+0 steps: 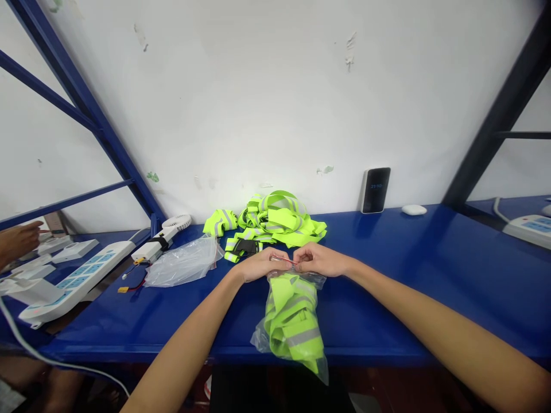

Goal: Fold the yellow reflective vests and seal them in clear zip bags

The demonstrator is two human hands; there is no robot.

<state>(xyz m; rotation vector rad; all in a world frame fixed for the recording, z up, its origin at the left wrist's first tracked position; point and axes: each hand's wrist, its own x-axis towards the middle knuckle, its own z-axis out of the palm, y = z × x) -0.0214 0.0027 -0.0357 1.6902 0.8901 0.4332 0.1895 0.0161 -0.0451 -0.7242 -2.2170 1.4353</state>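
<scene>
Clear bag (297, 327) with yellow-green straps, lower centre.
Left hand (264, 264) and right hand (317, 259) each pinch its red-lined top edge.

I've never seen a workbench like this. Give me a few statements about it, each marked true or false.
1. The left hand and right hand both grip the top of a clear plastic bag. True.
2. That bag holds red rope. False: it holds yellow-green reflective strapping.
3. The device showing digits stands upright near the wall. True.
4. The white fan lies to the right of the bag. False: the fan lies to its left.
</scene>
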